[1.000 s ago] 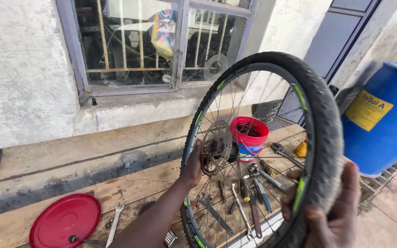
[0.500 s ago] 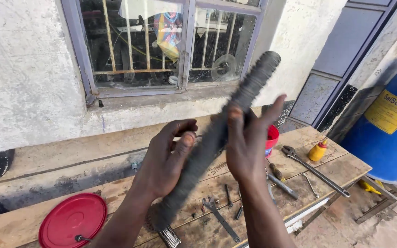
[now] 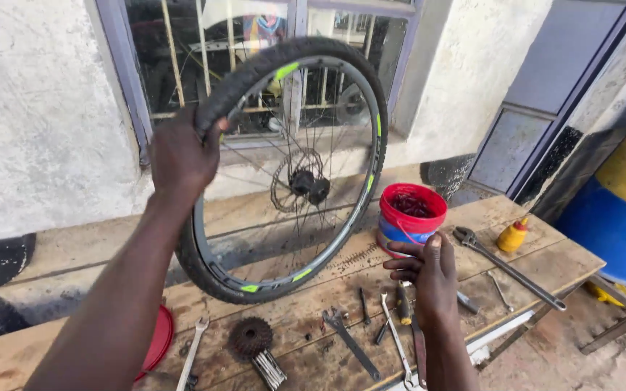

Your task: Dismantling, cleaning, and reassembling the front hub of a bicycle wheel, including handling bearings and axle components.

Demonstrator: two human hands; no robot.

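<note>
Wheel (image 3: pixel 284 166) standing upright on tabletop (image 3: pixel 545 253), left hand (image 3: pixel 182 156) gripping tyre at upper rim, right hand (image 3: pixel 429 271) hovering loosely open, well right, nearer red bucket (image 3: pixel 412 217).

Left hand (image 3: pixel 181 156) grips bicycle wheel (image 3: pixel 284 170) at 10 o'clock on its tyre; right hand (image 3: pixel 429 275) rests on tabletop (image 3: pixel 545 257) among tools.
</note>
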